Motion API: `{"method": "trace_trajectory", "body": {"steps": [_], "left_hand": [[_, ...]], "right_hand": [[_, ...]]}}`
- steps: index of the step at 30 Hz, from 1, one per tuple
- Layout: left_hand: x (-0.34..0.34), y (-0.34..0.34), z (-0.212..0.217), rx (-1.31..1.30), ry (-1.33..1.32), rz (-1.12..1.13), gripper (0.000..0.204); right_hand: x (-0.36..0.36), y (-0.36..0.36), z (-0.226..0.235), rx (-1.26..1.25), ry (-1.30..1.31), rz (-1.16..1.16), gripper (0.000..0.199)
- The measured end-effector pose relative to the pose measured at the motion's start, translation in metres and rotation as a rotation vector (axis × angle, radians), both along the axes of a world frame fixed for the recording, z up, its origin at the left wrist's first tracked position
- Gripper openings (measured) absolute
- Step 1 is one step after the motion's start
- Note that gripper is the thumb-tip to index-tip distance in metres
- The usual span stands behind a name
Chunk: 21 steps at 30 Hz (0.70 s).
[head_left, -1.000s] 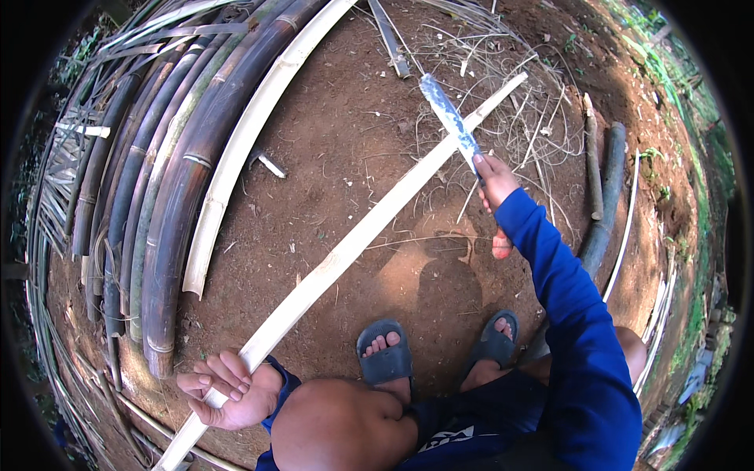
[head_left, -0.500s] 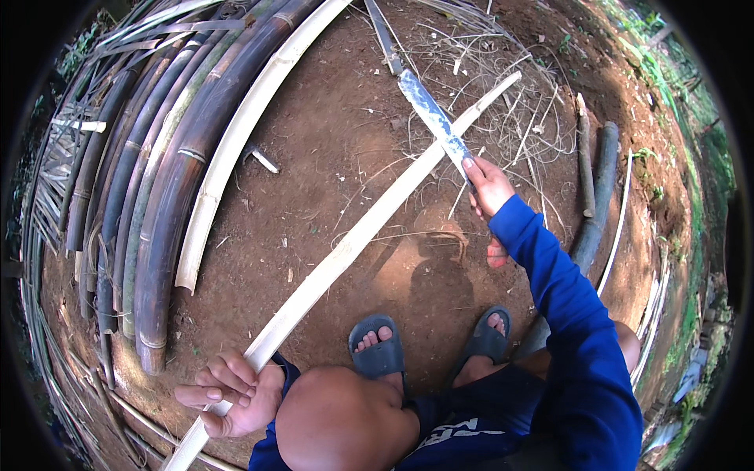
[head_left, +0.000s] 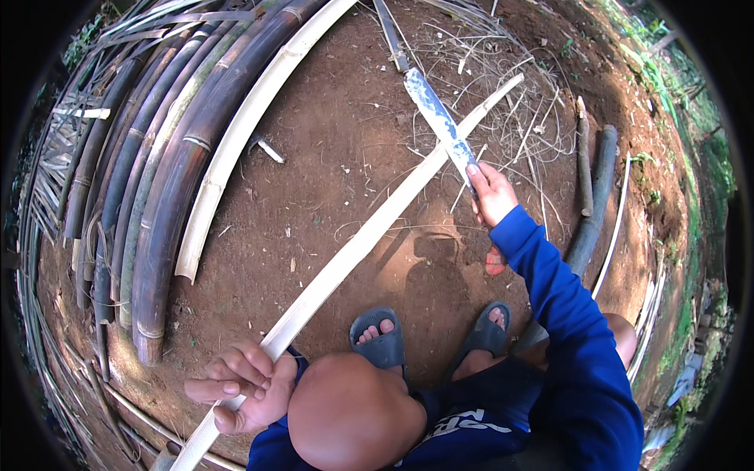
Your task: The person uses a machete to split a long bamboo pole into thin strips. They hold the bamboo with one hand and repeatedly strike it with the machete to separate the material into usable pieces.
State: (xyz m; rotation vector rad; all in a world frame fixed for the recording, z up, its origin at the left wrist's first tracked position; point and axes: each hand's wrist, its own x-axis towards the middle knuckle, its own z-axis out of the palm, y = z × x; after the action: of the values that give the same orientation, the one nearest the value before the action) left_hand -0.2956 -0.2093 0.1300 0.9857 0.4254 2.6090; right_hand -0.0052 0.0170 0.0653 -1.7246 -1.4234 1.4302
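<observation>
A long pale split bamboo strip (head_left: 349,251) runs diagonally from the lower left up to the right. My left hand (head_left: 247,385) is closed around its near part, beside my bare knee. In my right hand (head_left: 493,195) is the handle of a machete (head_left: 432,106), whose blade is flecked white and blue-grey. The blade crosses the strip close to its far end and appears to touch it. Just beyond the machete's tip lies a narrow grey flat piece (head_left: 390,35) whose kind I cannot make out.
Dark bamboo poles (head_left: 169,243) lie side by side at the left, with a split pale half-pole (head_left: 228,149) along them. A small pale-handled tool (head_left: 269,151) rests on the brown soil. Thin shavings (head_left: 518,125) are scattered ahead; dark poles (head_left: 594,212) lie at the right.
My left hand sits slightly further right and lower in the view, still around the strip. The machete and my right hand have shifted only a little; the whole view has moved slightly too.
</observation>
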Motion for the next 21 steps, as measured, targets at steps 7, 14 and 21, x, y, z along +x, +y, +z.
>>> {"method": "trace_trajectory", "body": {"steps": [7,14,21], "left_hand": [[-0.002,0.013,-0.010,-0.010,-0.019,-0.067,0.030],[0.001,0.015,-0.008,0.000,-0.006,-0.082,0.029],[0.001,0.014,-0.007,-0.008,0.004,-0.058,0.029]], "right_hand": [[-0.046,-0.047,0.037,0.016,-0.067,0.241,0.037],[0.001,0.001,-0.007,0.108,-0.080,0.023,0.037],[0.004,0.025,-0.005,0.118,-0.050,-0.094,0.041]]}}
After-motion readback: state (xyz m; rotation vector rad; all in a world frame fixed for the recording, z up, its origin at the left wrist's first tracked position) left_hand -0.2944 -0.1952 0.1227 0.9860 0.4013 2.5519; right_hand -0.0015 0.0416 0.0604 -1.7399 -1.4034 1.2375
